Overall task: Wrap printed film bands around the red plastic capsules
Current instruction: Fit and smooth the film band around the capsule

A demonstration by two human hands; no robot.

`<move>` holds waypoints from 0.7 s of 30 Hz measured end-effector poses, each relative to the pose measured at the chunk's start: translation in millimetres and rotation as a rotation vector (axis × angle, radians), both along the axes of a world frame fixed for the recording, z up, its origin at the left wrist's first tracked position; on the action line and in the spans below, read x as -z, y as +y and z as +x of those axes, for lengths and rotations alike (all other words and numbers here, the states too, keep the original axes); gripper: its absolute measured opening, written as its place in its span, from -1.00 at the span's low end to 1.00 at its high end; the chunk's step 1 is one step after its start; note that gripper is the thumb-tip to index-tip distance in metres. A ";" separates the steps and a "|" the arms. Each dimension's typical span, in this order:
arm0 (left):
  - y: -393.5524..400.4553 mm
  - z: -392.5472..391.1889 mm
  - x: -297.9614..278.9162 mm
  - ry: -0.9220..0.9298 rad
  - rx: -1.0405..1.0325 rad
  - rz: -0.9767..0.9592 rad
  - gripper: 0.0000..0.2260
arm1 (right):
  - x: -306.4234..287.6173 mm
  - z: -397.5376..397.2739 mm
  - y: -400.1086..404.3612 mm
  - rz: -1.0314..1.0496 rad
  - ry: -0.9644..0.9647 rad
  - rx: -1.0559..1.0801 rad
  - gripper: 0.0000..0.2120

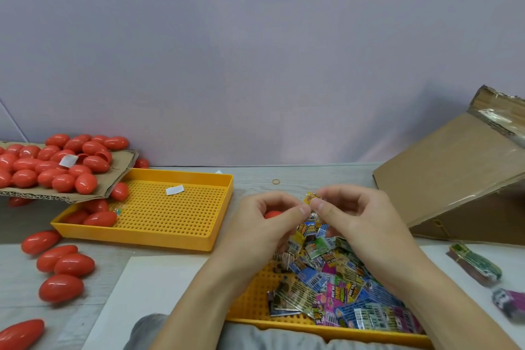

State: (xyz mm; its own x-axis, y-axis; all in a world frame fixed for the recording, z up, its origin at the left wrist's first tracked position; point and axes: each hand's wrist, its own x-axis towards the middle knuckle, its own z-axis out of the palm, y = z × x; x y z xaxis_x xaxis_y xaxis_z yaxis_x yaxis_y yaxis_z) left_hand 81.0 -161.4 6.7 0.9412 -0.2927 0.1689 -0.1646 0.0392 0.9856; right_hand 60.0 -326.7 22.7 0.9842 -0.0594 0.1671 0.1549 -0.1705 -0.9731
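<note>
Near tray [284,321] heaped with printed film bands [335,290]; above it, left hand [262,224] curled round a red capsule [272,214] while right hand [353,214] pinches a yellow film band [311,198]; loose capsules [61,270] lie left, a perforated yellow tray [170,213] farther left, a cardboard box [454,179] far right.

A plain pale lilac wall [255,51] fills the background. It meets a light grey wood-grain tabletop [312,176]. Lighting is soft and even.
</note>
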 end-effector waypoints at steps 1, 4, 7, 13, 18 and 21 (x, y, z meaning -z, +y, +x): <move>0.3 -0.2 -0.8 -0.002 0.017 -0.030 -0.89 | 0.0 -0.3 -0.8 0.023 0.009 -0.010 -0.89; 2.0 -1.2 -4.0 0.030 0.106 -0.122 -0.91 | -2.2 -1.4 -4.1 0.186 0.085 -0.152 -0.81; 3.4 -2.8 -5.7 0.067 0.201 -0.160 -0.89 | -7.4 -4.8 -7.1 0.279 0.120 -0.354 -0.74; 5.5 -1.6 -4.8 0.086 0.155 -0.154 -0.89 | -8.2 -3.6 -11.9 0.315 0.211 -0.407 -0.69; 6.0 -1.6 -3.9 0.097 0.159 -0.172 -0.90 | -7.4 -3.2 -13.7 0.301 0.324 -0.509 -0.67; 6.3 -2.1 -4.7 0.098 0.169 -0.159 -0.89 | -8.5 -3.7 -13.5 0.316 0.316 -0.524 -0.73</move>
State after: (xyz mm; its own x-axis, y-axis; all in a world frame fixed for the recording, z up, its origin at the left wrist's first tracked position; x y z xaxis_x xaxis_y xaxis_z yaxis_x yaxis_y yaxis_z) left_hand 79.0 -155.1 11.4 0.8952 -0.4244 0.1359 -0.0467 0.2141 0.9757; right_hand 56.4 -340.2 31.1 0.8948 0.4392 -0.0802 -0.1603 0.1484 -0.9758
